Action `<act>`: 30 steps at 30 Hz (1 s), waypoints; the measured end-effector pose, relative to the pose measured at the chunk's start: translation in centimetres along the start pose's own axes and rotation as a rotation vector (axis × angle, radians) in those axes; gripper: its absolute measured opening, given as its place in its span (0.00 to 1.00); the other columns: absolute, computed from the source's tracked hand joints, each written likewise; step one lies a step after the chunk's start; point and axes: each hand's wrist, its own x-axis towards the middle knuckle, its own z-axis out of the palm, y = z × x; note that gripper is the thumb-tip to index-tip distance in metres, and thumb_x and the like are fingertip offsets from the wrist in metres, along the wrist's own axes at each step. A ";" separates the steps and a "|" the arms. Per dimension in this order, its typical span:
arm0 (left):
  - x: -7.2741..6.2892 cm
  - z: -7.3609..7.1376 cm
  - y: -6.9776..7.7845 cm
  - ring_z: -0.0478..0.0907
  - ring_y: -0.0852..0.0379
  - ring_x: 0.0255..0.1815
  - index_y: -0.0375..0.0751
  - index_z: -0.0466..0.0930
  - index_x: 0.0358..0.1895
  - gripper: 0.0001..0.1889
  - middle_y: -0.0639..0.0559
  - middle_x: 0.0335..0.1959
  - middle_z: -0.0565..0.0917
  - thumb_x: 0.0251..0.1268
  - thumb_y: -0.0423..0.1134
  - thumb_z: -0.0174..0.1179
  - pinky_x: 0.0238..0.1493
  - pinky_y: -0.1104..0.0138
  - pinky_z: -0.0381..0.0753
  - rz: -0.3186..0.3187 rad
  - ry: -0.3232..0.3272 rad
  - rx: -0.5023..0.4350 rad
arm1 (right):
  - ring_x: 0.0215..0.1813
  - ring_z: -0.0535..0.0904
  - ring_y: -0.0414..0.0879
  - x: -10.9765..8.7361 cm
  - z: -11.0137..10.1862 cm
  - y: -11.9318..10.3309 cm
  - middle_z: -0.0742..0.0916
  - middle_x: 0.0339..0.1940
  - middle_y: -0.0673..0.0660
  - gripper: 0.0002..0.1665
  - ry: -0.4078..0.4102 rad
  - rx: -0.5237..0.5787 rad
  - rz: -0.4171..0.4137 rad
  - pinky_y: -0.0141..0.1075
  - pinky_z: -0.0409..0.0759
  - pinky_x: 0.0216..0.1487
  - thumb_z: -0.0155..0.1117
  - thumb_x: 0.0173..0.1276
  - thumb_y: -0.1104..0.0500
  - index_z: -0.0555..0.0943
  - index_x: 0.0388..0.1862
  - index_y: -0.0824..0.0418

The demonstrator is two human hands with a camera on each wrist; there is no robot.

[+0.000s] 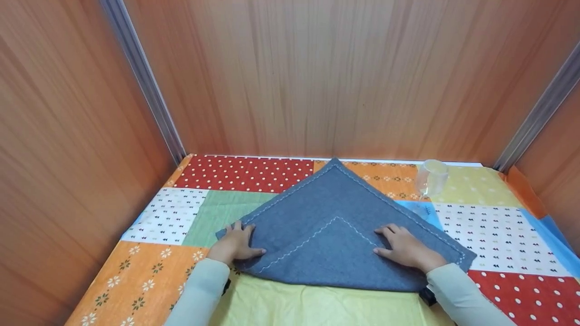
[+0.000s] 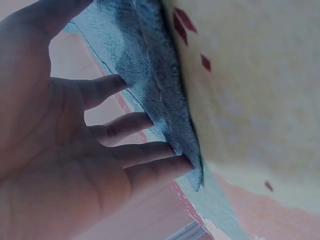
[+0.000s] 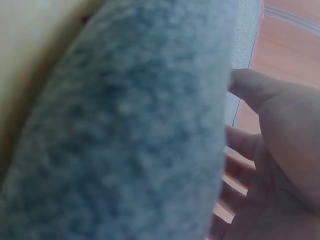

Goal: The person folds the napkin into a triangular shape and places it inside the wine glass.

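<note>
A grey-blue cloth (image 1: 308,244) with pale wavy stitching lies folded in a rough triangle, its point toward the back wall. My left hand (image 1: 236,244) rests on its left corner, fingers spread. In the left wrist view, the extended fingers (image 2: 145,150) of that hand touch the cloth (image 2: 145,60) near its corner. On the right part of the cloth lies my right hand (image 1: 403,246), fingers apart and pointing inward. The right wrist view is largely filled by blurred cloth (image 3: 120,130), with the right hand (image 3: 280,145) beside it and its fingertips partly hidden.
A clear stemmed glass (image 1: 431,179) stands upright behind the cloth's right side. A patchwork tablecloth (image 1: 149,276) covers the table. Wood-grain panels (image 1: 290,81) with metal corner strips enclose the back and both sides.
</note>
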 end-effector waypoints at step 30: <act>-2.1 1.2 1.8 0.53 0.21 0.72 0.36 0.64 0.74 0.45 0.27 0.71 0.59 0.60 0.59 0.68 0.60 0.35 0.69 0.065 -0.016 0.035 | 0.62 0.72 0.66 -3.1 -0.4 0.7 0.78 0.60 0.63 0.31 -0.004 0.013 0.003 0.62 0.71 0.60 0.68 0.70 0.46 0.76 0.64 0.63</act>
